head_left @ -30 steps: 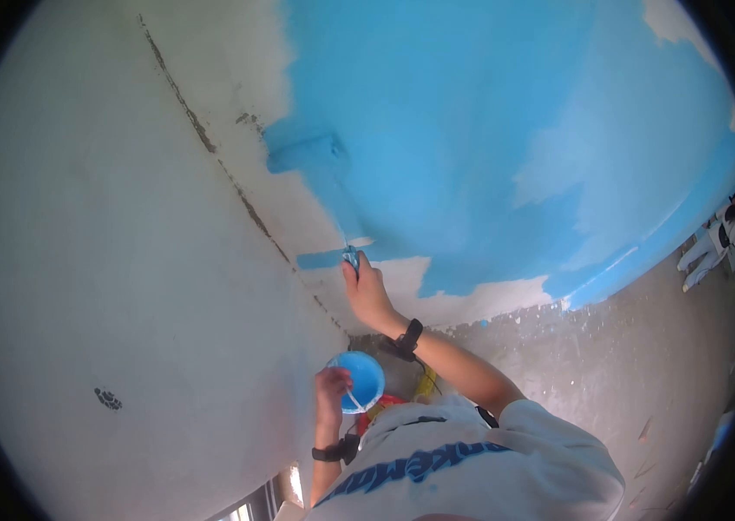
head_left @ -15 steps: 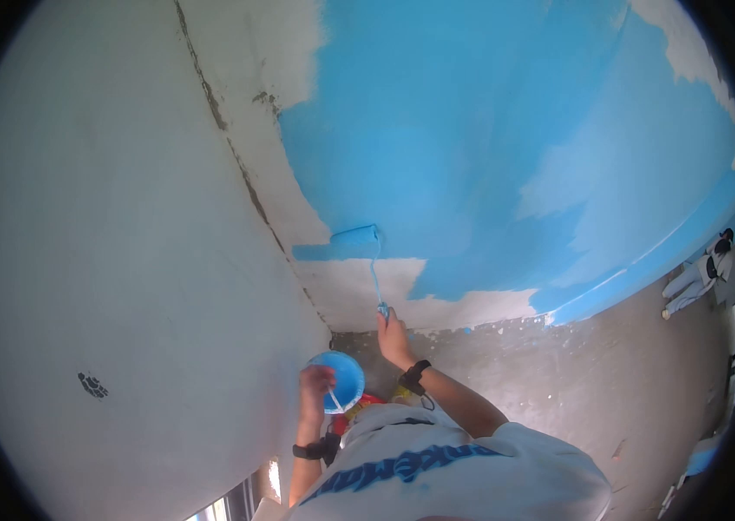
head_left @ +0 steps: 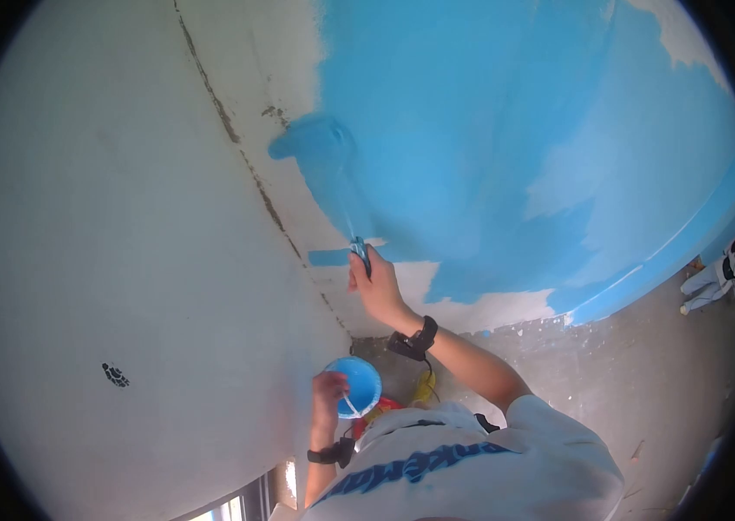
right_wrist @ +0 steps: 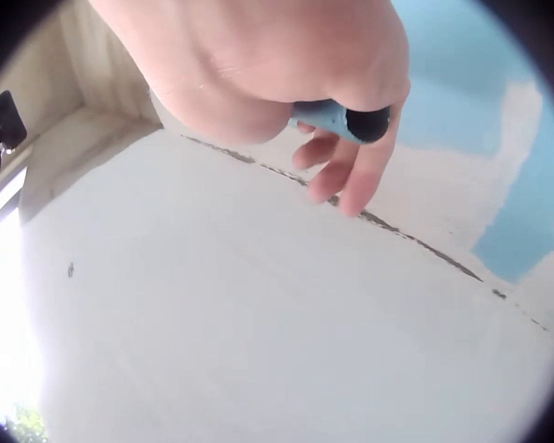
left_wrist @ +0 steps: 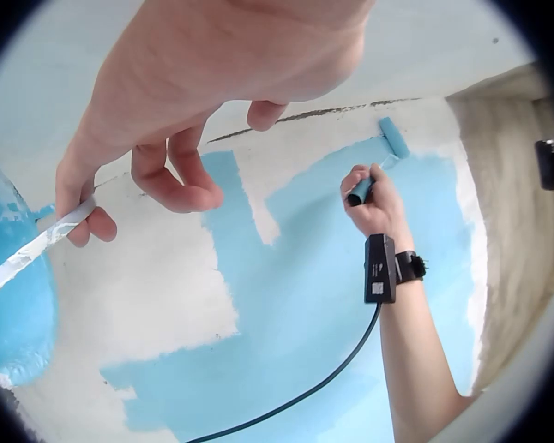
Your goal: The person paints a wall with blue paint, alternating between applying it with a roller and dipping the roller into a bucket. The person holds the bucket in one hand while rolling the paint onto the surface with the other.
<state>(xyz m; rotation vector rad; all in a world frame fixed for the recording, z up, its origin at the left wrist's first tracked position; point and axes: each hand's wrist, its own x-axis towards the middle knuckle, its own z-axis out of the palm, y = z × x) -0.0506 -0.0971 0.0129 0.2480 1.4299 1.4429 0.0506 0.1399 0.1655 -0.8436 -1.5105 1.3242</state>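
My right hand grips the handle of a paint roller, whose blurred blue sleeve is at the left border of the blue paint. The handle's dark end sticks out of my fist in the right wrist view. Lower down, my left hand holds a bucket of blue paint by its white handle. In the left wrist view the fingertips pinch that strip, while other fingers hang loosely curled. Blue paint covers much of the wall ahead, with pale bare patches at its edges.
A pale side wall stands close on the left, meeting the painted wall at a cracked corner line. Red and yellow items lie near the bucket. Another person is at far right. A cable hangs from my right wrist.
The roller came down to the lower blue stripe half a second ago and is now back up along the left paint border. My left hand keeps the bucket at about the same place.
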